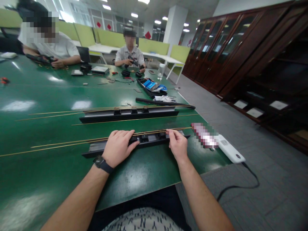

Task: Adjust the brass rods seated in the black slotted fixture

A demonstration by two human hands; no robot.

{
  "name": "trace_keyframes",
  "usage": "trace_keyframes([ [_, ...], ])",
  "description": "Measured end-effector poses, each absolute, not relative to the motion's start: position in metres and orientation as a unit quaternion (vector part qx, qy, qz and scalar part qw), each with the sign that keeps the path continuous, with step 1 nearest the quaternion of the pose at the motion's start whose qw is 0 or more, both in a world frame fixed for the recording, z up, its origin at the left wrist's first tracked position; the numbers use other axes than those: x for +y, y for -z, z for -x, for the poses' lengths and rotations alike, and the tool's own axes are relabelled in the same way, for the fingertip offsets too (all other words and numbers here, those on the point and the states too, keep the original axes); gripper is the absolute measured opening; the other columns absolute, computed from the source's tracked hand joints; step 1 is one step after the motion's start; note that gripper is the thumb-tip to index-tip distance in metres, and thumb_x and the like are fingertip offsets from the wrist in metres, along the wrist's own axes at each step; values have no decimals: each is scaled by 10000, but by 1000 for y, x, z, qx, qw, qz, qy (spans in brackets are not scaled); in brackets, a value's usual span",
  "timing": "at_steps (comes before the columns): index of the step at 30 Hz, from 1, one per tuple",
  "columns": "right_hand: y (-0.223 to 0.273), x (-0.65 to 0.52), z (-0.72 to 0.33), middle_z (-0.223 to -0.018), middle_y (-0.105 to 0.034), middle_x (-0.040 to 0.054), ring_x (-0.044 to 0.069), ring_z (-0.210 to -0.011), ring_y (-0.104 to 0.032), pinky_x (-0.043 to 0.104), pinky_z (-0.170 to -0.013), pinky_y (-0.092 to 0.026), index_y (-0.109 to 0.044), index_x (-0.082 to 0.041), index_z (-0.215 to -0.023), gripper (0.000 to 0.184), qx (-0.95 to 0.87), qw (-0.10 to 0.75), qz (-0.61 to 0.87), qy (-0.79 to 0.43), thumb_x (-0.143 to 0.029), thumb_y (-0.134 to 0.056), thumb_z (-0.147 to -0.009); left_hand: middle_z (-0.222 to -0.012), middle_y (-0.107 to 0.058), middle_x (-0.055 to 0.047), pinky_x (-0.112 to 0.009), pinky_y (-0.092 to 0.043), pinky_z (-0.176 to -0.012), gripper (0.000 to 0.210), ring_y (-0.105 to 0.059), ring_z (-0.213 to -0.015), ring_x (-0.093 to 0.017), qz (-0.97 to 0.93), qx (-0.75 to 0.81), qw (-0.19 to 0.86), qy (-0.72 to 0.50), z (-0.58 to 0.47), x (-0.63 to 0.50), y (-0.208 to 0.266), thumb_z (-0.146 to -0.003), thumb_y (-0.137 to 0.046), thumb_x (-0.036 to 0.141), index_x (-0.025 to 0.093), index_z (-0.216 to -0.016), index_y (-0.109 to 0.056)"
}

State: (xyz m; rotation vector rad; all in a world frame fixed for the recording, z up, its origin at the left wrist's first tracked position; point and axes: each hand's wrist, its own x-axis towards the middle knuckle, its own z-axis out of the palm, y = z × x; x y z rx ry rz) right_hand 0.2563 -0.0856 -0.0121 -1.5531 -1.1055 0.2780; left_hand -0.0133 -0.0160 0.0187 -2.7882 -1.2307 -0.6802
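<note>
A long black rail (154,142) with a grey inner channel and small black blocks lies across the green table in front of me. Thin brass-coloured rods (79,141) run along its top and stick out to the left. My left hand (120,147) is curled over the rail and rods near the middle, thumb along the near side. Toward the rail's right end, my right hand (177,143) pinches a thin rod between thumb and fingertips. Just behind lies a second black rail (130,117) with more rods on it; a single rod lies between the two rails.
Right of the rails lie a blurred red-edged object (204,135) and a white corded device (231,149) at the table edge. Farther back are a black tray (154,93) with blue packets, gloves (165,98) and a clear cup (161,71). Two people sit across the table (48,93).
</note>
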Motion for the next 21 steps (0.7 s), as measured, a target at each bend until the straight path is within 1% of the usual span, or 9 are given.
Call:
trace_keyframes([
  [7,11,-85,-255,-959,-800,107,215,-712,-744,288,-571,-569,-778,-172,-1060,446,-460,582,662,-104,-540,-544,-963,-1165,-751,-130,-467,-448,-964,463,-683,-1069,-308,895,-393,16,213,14,-16,-18,-979,-571,510,172,-1286,-651],
  [11,9,-85,-256,-928,-799,104,218,-707,-745,288,-568,-566,-778,-175,-1009,445,-447,586,668,-98,-547,-539,-957,-1168,-751,-132,-465,-449,-958,463,-682,-1069,-308,895,-393,13,210,14,-15,-18,-974,-581,506,175,-1291,-648],
  [16,9,-85,-256,-957,-799,108,225,-724,-747,294,-568,-571,-784,-179,-1019,455,-461,578,665,-105,-552,-531,-955,-1177,-751,-129,-468,-443,-970,451,-680,-1090,-314,892,-397,9,214,13,-16,-18,-968,-588,504,200,-1295,-649],
  [21,11,-85,-255,-975,-797,106,227,-738,-748,302,-580,-578,-785,-188,-1030,452,-470,575,661,-106,-559,-538,-952,-1174,-751,-130,-473,-448,-966,449,-680,-1087,-315,892,-397,7,216,13,-16,-19,-967,-589,499,198,-1294,-653],
])
